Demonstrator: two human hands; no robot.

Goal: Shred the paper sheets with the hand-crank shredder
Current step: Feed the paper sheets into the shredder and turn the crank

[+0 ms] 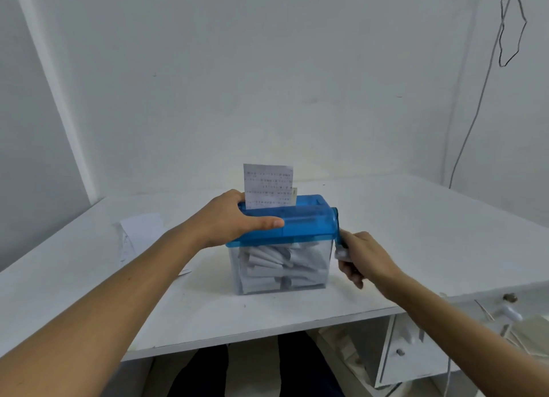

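Two hands are working the blue shredder (pixel 300 227) sitting on the white tabletop (pixel 430 248). The left hand (pixel 234 221) is gripping its left end. The right hand (pixel 364 258) is gripping the crank (pixel 338 233) on its right side. A paper sheet (pixel 267 185) is sticking up from its top.

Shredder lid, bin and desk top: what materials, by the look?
Shredder lid: translucent blue plastic, glossy, highlights along its edge. Bin: clear rigid plastic, shredded paper shows through. Desk top: likely white laminated board, matte, scuffed.
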